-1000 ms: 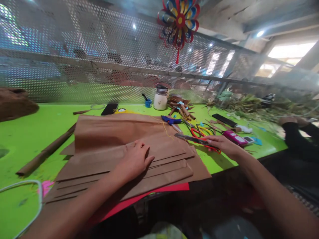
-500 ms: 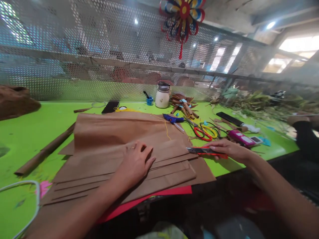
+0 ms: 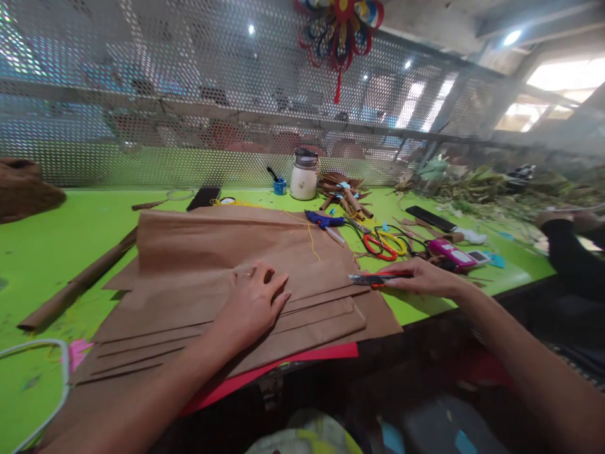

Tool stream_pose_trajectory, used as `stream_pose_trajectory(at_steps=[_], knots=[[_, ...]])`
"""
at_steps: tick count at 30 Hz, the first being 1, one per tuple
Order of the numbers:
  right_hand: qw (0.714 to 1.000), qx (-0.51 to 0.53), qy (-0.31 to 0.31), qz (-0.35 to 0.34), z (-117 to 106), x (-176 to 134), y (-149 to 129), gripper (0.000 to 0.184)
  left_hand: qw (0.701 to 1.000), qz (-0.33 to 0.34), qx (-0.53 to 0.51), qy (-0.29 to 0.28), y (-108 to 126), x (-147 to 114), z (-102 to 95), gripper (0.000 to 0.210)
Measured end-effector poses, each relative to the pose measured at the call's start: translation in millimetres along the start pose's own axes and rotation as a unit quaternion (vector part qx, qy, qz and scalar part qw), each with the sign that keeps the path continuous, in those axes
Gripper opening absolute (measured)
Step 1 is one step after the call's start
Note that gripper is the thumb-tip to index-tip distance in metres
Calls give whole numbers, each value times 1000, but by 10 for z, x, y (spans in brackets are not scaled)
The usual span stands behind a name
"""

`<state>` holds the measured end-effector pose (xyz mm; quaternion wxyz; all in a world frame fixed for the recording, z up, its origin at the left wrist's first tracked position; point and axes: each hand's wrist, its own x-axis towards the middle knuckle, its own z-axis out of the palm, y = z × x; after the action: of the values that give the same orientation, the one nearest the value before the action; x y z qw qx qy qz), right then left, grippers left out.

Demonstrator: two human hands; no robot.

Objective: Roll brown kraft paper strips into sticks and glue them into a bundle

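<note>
My left hand (image 3: 253, 307) lies on a stack of folded brown paper (image 3: 189, 252), its fingers spread and pressing on the top layer. In my right hand (image 3: 425, 277) is a red and black utility knife (image 3: 373, 279), its handle end hidden in the palm. The blade points left and rests at the right edge of the upper paper, near the folded layers. Whether the blade is cutting into the paper I cannot tell. Red sheet material (image 3: 326, 354) sticks out under the stack at the table's front edge.
On the green table (image 3: 108, 205) beyond the paper lie a blue glue gun (image 3: 326, 219), scissors (image 3: 380, 247), a magenta device (image 3: 451, 254) and a black phone (image 3: 430, 219). A white jar (image 3: 304, 176) stands behind. A rolled brown tube (image 3: 80, 284) lies left. Another person's arm (image 3: 567, 249) is at right.
My right hand has shifted its hold on the utility knife, so the handle end is now covered. The view has moved slightly. My left hand stays on the paper.
</note>
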<state>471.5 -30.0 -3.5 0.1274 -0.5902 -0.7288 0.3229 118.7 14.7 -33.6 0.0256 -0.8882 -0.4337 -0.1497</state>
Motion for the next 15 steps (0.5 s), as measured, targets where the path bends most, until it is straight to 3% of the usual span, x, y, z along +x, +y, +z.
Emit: stream_pose_trajectory(at_steps=[10, 15], knots=[[1000, 8, 8, -9, 13, -223, 144, 49, 1000, 14, 3, -5, -11, 19, -1, 37], [1000, 13, 18, -22, 57, -147, 93, 47, 1000, 19, 9, -3, -14, 23, 11, 38]])
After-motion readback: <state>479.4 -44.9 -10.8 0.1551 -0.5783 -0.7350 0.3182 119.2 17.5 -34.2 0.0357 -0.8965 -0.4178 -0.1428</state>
